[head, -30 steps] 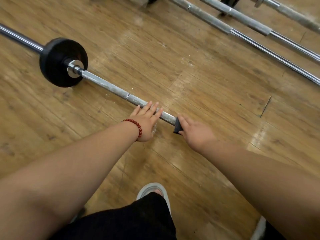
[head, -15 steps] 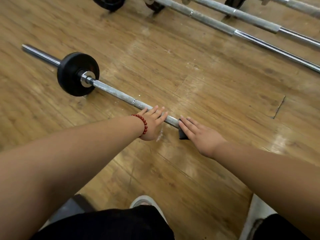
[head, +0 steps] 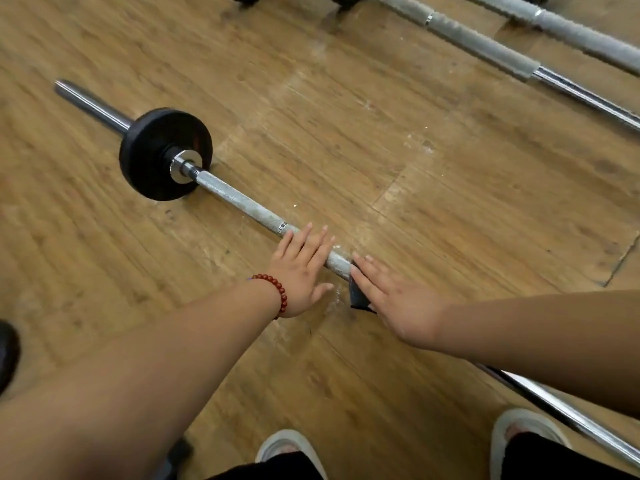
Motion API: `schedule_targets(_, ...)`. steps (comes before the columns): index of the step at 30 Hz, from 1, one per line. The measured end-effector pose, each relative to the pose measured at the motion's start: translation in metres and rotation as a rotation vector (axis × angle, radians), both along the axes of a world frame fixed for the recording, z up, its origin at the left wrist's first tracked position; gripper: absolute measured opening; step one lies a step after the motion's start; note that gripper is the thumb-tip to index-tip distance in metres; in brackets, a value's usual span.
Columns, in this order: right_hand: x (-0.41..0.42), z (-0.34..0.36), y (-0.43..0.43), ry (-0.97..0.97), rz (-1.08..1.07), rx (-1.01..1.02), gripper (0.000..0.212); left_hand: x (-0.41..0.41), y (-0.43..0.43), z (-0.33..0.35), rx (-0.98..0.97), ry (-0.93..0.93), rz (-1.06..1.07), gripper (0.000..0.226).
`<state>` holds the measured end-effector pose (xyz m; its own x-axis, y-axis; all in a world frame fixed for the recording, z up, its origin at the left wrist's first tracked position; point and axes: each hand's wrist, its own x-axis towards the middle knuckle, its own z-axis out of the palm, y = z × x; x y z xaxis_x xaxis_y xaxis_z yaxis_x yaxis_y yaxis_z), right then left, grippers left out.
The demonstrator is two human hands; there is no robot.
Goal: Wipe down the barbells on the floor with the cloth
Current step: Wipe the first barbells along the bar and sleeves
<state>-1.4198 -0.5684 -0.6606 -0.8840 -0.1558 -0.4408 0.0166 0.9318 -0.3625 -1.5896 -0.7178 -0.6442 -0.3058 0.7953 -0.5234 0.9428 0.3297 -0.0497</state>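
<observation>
knurled steel covers the stretch of the barbell (head: 242, 202) we are working on, and its long axis is what the next stroke depends on. it lies on the wooden floor (head: 450, 202) on a diagonal, from the bare sleeve end at the upper left, past the black plate (head: 162, 154), down to the lower right, where it passes under our right forearm and shows again near our foot. our right hand (head: 394, 299) lies flat on it, fingers straight and together, pressing the dark cloth (head: 356, 292) onto the bar rather than gripping it (only an edge of the cloth shows past the fingers). our left hand (head: 301, 268) rests just beside it, up the bar toward the plate, with fingers straight across the shaft and holding nothing. so the left hand sits between the cloth and the plate. we judge the wipe must travel along that diagonal, and the left hand would have to give way if the cloth heads for the plate. two more barbells (head: 485, 46) lie well apart at the upper right.
</observation>
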Motion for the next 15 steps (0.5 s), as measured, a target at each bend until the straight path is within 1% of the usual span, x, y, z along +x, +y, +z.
schedule_targets(1,-0.008,-0.003,-0.003,0.02,-0.023,-0.009,0.072,-0.001,-0.001,-0.005,0.014,0.004,0.004,0.076)
schedule_targets(2,-0.016,-0.007,-0.005,0.039,-0.032,-0.027,0.069,-0.002,-0.001,-0.007,0.032,0.004,0.006,0.074)
schedule_targets(4,-0.028,-0.007,-0.004,0.067,-0.036,-0.068,0.058,-0.005,-0.004,-0.008,0.066,-0.029,0.023,0.072)
schedule_targets(5,-0.03,-0.006,-0.002,0.109,-0.028,-0.063,0.056,-0.006,-0.004,-0.008,0.075,-0.053,0.027,0.07)
schedule_targets(9,-0.007,-0.01,0.014,0.18,0.079,-0.015,0.059,-0.006,-0.002,0.001,0.08,-0.124,0.073,0.069)
schedule_targets(10,-0.001,-0.009,0.016,0.191,0.11,-0.003,0.062,-0.006,-0.001,0.003,0.07,-0.126,0.086,0.068)
schedule_targets(12,-0.002,-0.005,0.014,0.191,0.141,0.004,0.084,-0.004,0.0,0.007,0.041,-0.145,0.134,0.064)
schedule_targets(13,-0.007,-0.003,0.012,0.151,0.131,-0.01,0.093,-0.002,0.002,0.01,0.029,-0.159,0.173,0.063)
schedule_targets(14,-0.012,-0.001,0.009,0.101,0.128,-0.019,0.094,0.002,0.003,0.013,0.023,-0.171,0.222,0.062)
schedule_targets(15,-0.014,0.001,0.006,0.048,0.115,-0.039,0.089,0.007,0.003,0.016,0.026,-0.18,0.28,0.061)
